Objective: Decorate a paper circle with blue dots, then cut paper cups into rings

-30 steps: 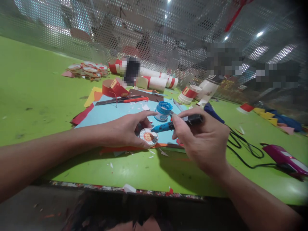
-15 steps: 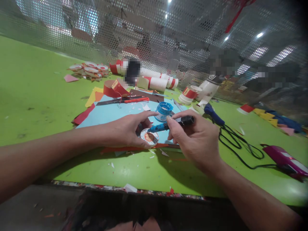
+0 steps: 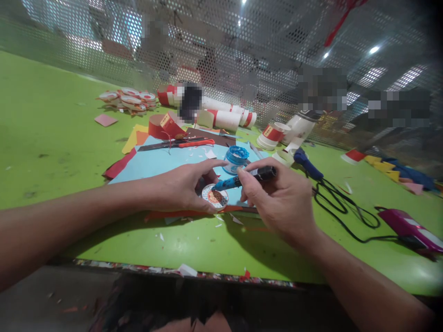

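Taking the white disc as clock centre: it sits at the near edge of the blue paper on the green table. Left hand, at 9 o'clock: thumb and bent fingers hold the disc by its rim, forefinger stretched toward the jar at 1 o'clock. Right hand, at 3 o'clock: fingers closed round a blue marker, tip at the disc's 11 o'clock side; contact cannot be confirmed. Purple box: 3 o'clock, well apart.
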Demonstrator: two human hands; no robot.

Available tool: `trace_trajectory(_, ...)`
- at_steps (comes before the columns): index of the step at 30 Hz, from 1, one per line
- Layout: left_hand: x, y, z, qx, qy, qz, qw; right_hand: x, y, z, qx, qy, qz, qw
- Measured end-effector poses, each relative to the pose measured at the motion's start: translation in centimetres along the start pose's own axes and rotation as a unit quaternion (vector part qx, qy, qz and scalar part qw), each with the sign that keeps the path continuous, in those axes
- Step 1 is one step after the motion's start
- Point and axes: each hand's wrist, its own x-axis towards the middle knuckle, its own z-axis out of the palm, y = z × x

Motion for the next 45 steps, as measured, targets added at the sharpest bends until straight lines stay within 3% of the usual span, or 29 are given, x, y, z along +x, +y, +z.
trace_trajectory(14, -0.1, -0.3, 0.0, -0.001, 0.0, 0.006, 1.0, 0.2, 0.4, 0.2, 0.017, -0.008, 0.041, 0.999)
trace_trajectory(21, 0.0, -0.2, 0.0, 0.012, 0.007, -0.002, 1.0, 0.5, -0.8, -0.8, 0.038, 0.068, 0.051, 0.996)
trace_trajectory(28, 0.0, -0.4, 0.0, 0.001, 0.004, 0.003, 1.0, 0.4, -0.3, -0.7, -0.021, 0.035, 0.012, 0.999)
trace_trajectory(45, 0.0, -0.3, 0.0, -0.001, 0.006, 0.005, 1.0, 0.2, 0.2, -0.3, -0.013, 0.015, 0.028, 0.999)
